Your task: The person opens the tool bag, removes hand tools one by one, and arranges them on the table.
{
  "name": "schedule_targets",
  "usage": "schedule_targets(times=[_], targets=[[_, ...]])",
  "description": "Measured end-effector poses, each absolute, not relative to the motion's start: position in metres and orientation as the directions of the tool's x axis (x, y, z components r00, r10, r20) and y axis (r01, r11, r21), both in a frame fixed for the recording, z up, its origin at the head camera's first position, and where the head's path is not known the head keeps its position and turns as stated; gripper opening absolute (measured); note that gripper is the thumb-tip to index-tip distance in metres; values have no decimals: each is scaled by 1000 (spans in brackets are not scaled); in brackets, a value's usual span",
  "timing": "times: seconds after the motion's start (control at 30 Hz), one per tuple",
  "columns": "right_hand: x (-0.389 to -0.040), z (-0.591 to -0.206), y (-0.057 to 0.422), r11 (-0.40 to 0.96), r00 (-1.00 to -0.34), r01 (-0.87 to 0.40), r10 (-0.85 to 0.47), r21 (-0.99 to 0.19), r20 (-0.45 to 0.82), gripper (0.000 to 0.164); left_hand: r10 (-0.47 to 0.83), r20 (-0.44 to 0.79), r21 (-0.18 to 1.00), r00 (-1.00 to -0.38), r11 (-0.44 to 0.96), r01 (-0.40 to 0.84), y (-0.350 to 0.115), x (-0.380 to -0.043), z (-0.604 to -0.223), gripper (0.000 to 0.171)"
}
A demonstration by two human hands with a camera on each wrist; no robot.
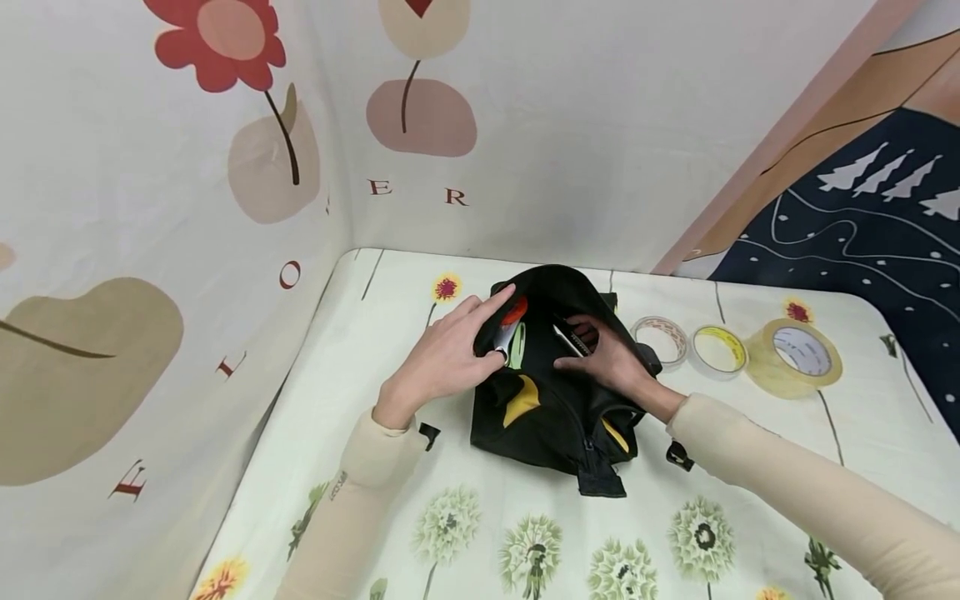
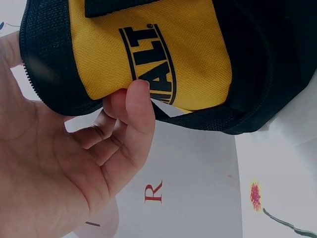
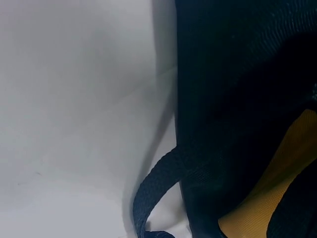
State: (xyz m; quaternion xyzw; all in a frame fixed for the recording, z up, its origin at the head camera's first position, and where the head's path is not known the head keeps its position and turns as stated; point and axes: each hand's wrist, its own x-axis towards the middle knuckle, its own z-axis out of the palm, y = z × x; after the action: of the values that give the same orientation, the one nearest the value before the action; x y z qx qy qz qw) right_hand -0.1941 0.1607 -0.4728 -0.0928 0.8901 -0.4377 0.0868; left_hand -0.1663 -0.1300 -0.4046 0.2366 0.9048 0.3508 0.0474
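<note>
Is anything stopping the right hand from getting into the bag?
Nothing visible is in the way: the right hand is inside the open bag, and the left hand grips its other side.

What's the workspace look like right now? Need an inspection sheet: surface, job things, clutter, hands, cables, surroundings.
Surface: white cloth printed with flowers.
Job things: black bag, mouth open; red item and green item inside, details too small to tell.
Clutter: three tape rolls side by side, right of the bag.
Hands: left hand grips the bag's rim; right hand holds a slim dark tool inside the bag.
Cables: nothing seen.
Surroundings: pale wall with red letters; dark panel with white trees, right.
</note>
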Motion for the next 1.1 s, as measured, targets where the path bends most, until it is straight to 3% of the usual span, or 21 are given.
schedule_targets(times=[0.83, 1.1], targets=[[-200, -475, 157, 605, -962, -90, -260, -791, -89, 55, 467, 97, 654, -879, 636, 410, -130, -167, -405, 90], [-192, -472, 154, 546, -939, -230, -341, -805, 37, 49, 467, 88, 657, -880, 637, 404, -130, -168, -406, 92]])
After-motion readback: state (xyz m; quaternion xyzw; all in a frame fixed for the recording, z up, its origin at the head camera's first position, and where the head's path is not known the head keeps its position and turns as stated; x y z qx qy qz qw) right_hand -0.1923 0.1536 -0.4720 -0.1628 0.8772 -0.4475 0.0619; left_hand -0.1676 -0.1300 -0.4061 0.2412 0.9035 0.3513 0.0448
